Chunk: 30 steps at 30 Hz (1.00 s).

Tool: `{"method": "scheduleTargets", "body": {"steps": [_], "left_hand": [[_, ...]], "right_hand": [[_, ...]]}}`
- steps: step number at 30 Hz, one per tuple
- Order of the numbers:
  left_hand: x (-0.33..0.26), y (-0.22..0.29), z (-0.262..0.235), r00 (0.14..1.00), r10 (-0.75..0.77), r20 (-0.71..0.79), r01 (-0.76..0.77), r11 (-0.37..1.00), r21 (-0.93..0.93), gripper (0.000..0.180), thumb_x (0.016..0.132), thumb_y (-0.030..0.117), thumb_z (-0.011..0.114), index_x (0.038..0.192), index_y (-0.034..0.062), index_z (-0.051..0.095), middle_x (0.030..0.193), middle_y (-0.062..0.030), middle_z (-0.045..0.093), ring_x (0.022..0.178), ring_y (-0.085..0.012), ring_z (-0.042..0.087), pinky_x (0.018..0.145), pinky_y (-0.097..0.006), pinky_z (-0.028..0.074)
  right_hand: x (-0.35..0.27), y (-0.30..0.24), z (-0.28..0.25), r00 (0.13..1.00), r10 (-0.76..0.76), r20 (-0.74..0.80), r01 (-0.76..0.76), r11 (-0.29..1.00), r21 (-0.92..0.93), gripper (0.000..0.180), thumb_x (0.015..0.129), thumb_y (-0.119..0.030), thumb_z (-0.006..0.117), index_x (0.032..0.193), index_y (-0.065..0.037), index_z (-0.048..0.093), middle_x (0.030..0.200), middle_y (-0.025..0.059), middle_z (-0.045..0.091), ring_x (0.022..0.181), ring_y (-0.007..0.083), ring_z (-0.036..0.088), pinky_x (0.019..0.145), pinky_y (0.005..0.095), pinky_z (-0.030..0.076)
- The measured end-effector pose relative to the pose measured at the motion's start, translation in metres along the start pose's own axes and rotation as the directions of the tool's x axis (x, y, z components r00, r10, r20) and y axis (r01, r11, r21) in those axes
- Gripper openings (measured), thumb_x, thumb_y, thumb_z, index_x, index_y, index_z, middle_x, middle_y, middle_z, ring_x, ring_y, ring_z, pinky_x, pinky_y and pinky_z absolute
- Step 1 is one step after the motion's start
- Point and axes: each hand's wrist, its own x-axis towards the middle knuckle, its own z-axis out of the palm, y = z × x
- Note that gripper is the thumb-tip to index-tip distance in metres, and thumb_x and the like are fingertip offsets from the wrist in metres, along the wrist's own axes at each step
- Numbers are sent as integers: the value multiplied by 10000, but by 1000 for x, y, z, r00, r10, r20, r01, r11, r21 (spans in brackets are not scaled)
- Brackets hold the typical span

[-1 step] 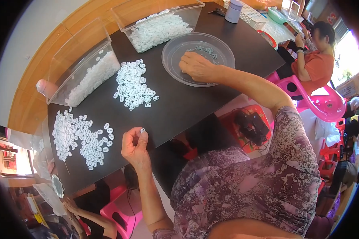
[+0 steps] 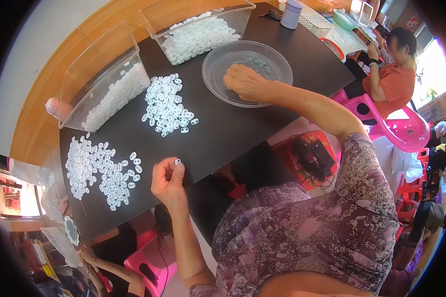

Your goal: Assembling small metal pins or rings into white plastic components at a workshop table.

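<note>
My left hand (image 2: 168, 182) is raised at the near edge of the black table (image 2: 228, 131) and pinches a small white plastic piece (image 2: 177, 161) between thumb and fingertips. My right hand (image 2: 245, 81) reaches into a clear round bowl (image 2: 210, 74), palm down, fingers bent beside a few small grey-green pieces (image 2: 255, 62). Whether it grips one is hidden. A pile of white pieces (image 2: 168, 105) lies mid-table, left of the bowl. A wider, flatter spread of white pieces (image 2: 101, 171) lies left of my left hand.
Two clear bins partly filled with white pieces stand at the far side, one at the left (image 2: 104, 84), one in the middle (image 2: 198, 29). A white canister (image 2: 291, 13) and a basket (image 2: 314, 17) sit behind. A person in orange (image 2: 391, 74) sits on a pink chair (image 2: 406, 129).
</note>
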Motion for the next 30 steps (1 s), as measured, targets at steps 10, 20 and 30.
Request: {"method": "scheduleTargets", "body": {"steps": [10, 20, 30], "left_hand": [[-2, 23, 5, 972, -234, -21, 220, 937, -272, 107, 775, -9, 655, 875, -6, 617, 734, -19, 583, 592, -82, 505, 530, -197, 398], [-16, 33, 9, 948, -308, 82, 297, 758, -581, 98, 819, 16, 637, 895, -28, 595, 758, -89, 607, 635, -130, 566, 544, -217, 432], [-31, 44, 8, 968, -249, 6, 212, 812, -544, 89, 847, 44, 614, 898, -27, 595, 746, -90, 622, 612, -122, 568, 533, -215, 440]], "right_hand": [[8, -14, -28, 962, 248, 111, -271, 874, 404, 64, 745, -15, 577, 789, -17, 532, 754, 101, 559, 757, 277, 548, 685, 360, 427], [31, -120, -63, 931, 280, 234, -316, 298, 901, 107, 794, -24, 625, 899, -6, 622, 852, 37, 617, 814, 81, 579, 722, 234, 470], [39, -173, -60, 927, 241, 287, -329, 153, 932, 157, 801, -19, 629, 950, 14, 590, 869, 56, 618, 804, 96, 593, 712, 242, 492]]}}
